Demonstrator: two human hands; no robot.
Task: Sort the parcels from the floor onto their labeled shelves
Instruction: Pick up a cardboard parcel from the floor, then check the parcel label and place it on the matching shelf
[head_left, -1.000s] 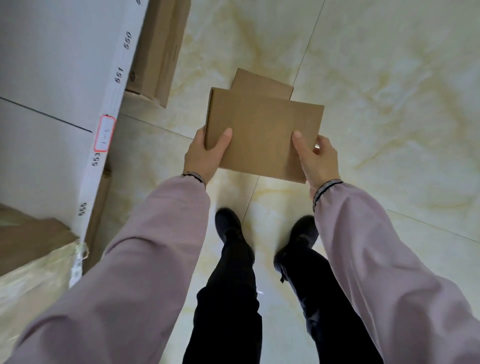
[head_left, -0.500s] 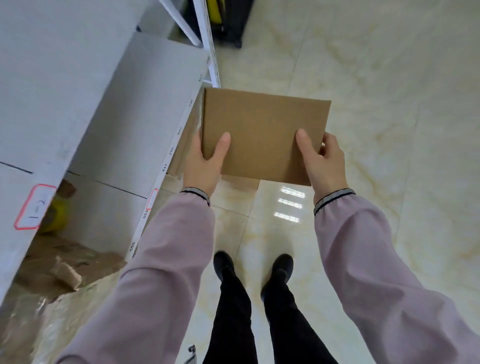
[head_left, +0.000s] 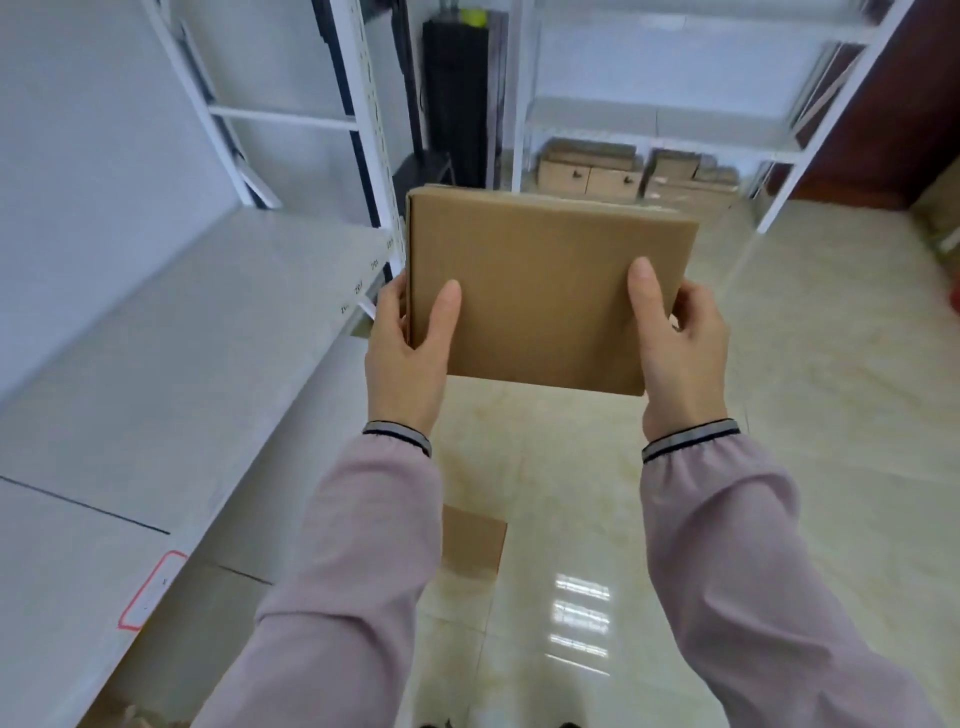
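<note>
1. Head view looks down over my two arms in pale pink sleeves (head_left: 358, 561), both reaching forward.
2. My left hand (head_left: 408, 358) grips the near left edge of a flat brown cardboard parcel (head_left: 540, 291), thumb lying on top and fingers wrapped under the side.
3. My right hand (head_left: 680, 353) grips the near right corner of the same parcel, thumb on top, the other fingers curled round the edge.
4. Between my hands the parcel is held roughly level in the air, clear of the floor (head_left: 810, 415) and touching no shelf.
5. Left of my left hand runs a white shelf board (head_left: 171, 353); small numbers on its front edge are too blurred to read.
6. Nearer to me than my left hand, on that shelf's front edge, sits a red-outlined label (head_left: 150, 592); I cannot read its writing.
7. Below my left forearm another brown parcel on the floor (head_left: 475, 543) shows partly.
8. Beyond my hands stands a white rack (head_left: 660, 119) with cardboard boxes (head_left: 589, 174) on its low level.
</note>
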